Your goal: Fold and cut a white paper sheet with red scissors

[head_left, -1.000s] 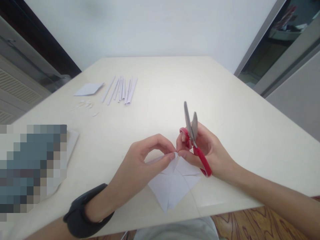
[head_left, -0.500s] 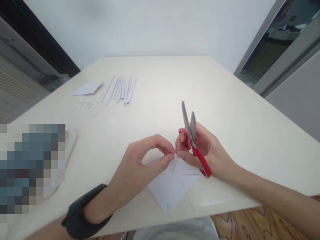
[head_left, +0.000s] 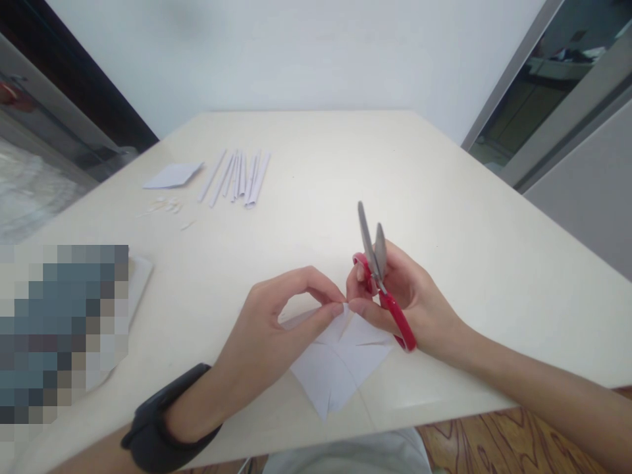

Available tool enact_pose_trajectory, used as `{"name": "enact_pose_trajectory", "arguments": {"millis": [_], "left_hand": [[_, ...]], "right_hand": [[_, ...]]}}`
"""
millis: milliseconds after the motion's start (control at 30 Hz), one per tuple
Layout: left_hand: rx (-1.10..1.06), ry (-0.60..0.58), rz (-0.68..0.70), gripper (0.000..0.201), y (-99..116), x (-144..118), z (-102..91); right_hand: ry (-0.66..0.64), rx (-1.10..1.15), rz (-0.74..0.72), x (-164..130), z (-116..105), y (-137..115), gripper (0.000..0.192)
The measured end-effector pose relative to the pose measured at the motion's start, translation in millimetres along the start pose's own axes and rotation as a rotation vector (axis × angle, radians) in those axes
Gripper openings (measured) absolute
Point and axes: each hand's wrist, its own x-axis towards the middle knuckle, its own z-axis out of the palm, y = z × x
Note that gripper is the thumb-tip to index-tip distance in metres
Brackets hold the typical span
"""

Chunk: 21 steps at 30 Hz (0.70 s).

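Observation:
A white sheet of paper, with slits cut inward from its edges, lies near the table's front edge. My left hand pinches its far edge between thumb and index finger. Close beside it, the thumb and finger of my right hand meet at that same edge. Hooked on my right hand are scissors with red handles. Their blades are apart and point away from me, above the paper. The exact grip at the paper's edge is partly hidden by my fingertips.
Several rolled paper tubes lie at the back left of the table. Beside them are a folded white paper and small pale scraps. A blurred-out item covers the left edge. White cloth-like material shows beyond the table.
My hands, the scissors and the paper have barely shifted. White cloth-like material and a reddish shape, possibly a hand, have come into view at the far left beyond the table.

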Motion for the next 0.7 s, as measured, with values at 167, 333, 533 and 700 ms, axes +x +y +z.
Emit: {"name": "enact_pose_trajectory", "arguments": {"millis": [167, 333, 533, 700], "left_hand": [[0.027, 0.017, -0.007, 0.014, -0.2, -0.7, 0.6], [0.046, 0.038, 0.009, 0.015, -0.3, -0.5, 2.1], [0.037, 0.036, 0.011, 0.015, -0.2, -1.1, 3.2], [0.005, 0.018, -0.004, 0.014, -0.1, -0.2, 3.1]], "right_hand": [[0.002, -0.033, 0.01, -0.7, -0.5, 0.6, 0.035], [-0.008, -0.058, 0.026, -1.3, -1.5, 0.8, 0.036], [0.002, -0.058, 0.015, -1.0, -1.5, 0.7, 0.035], [0.009, -0.061, 0.003, -1.8, -1.8, 0.2, 0.035]]}}
